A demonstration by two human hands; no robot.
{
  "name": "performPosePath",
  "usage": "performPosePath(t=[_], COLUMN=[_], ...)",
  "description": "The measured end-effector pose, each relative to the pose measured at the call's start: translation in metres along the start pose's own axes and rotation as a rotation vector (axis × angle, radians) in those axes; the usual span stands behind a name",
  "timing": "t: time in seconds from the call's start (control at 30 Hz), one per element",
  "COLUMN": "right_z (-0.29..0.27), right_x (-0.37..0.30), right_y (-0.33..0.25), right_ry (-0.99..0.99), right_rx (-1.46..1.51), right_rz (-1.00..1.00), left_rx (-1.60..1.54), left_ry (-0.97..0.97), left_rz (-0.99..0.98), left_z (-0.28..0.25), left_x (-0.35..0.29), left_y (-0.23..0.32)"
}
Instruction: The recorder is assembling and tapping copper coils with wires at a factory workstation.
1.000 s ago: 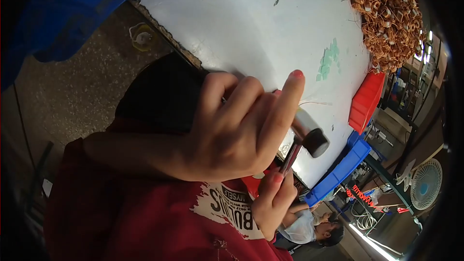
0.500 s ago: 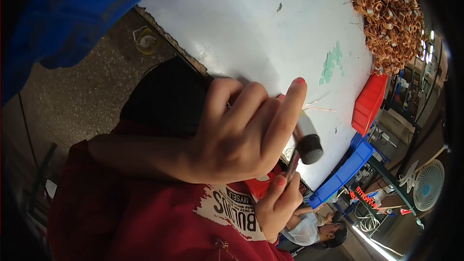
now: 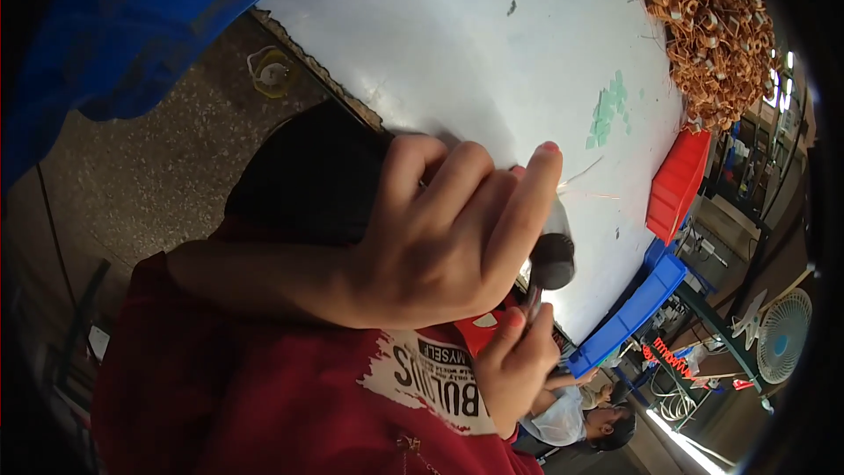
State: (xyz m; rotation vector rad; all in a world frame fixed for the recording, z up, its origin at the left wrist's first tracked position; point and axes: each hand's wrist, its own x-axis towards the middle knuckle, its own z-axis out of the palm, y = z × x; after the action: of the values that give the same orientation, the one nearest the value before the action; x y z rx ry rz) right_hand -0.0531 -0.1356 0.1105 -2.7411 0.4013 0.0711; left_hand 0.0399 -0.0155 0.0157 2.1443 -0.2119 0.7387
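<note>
My left hand (image 3: 440,237) is closed in front of my body, its fingers curled and the index finger reaching further out. What it grips is hidden behind the fingers. Thin wires (image 3: 591,194) stick out past the index fingertip, one of them copper-coloured. Lower right, my right hand (image 3: 519,365) is wrapped round the handle of a small mallet. The mallet's dark round head (image 3: 553,261) is beside my left index finger; I cannot tell whether it touches anything.
On the white tabletop (image 3: 422,44) lie small green pieces (image 3: 607,110). A heap of copper wire coils (image 3: 712,26) fills the far right. Red (image 3: 679,180) and blue bins (image 3: 629,312) line the right edge. Another person (image 3: 563,418) sits beyond; a fan (image 3: 784,334) stands at right.
The mallet head has tilted and shifted slightly left, its dark end now facing me more. My right hand has moved slightly right. My left hand keeps its grip, almost unmoved.
</note>
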Motion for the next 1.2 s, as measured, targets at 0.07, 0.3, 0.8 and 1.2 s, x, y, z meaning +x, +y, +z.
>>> performPosePath(t=[0.07, 0.3, 0.8, 1.2], right_z=[-0.002, -0.008, -0.008, -0.018], right_x=[0.007, 0.013, -0.015, -0.033], right_y=[-0.011, 0.009, 0.072, 0.132], right_ry=[-0.132, -0.063, 0.066, 0.170], right_rx=[-0.205, 0.029, 0.267, 0.460], right_rz=[0.008, 0.033, 0.154, 0.172], left_rx=[-0.001, 0.007, 0.339, 0.402], left_ry=[-0.006, -0.043, -0.209, -0.246], left_rz=[-0.005, 0.045, 0.337, 0.384], left_z=[-0.001, -0.008, -0.029, -0.016], left_x=[0.001, 0.012, 0.017, 0.041], left_y=[-0.001, -0.003, 0.029, 0.037])
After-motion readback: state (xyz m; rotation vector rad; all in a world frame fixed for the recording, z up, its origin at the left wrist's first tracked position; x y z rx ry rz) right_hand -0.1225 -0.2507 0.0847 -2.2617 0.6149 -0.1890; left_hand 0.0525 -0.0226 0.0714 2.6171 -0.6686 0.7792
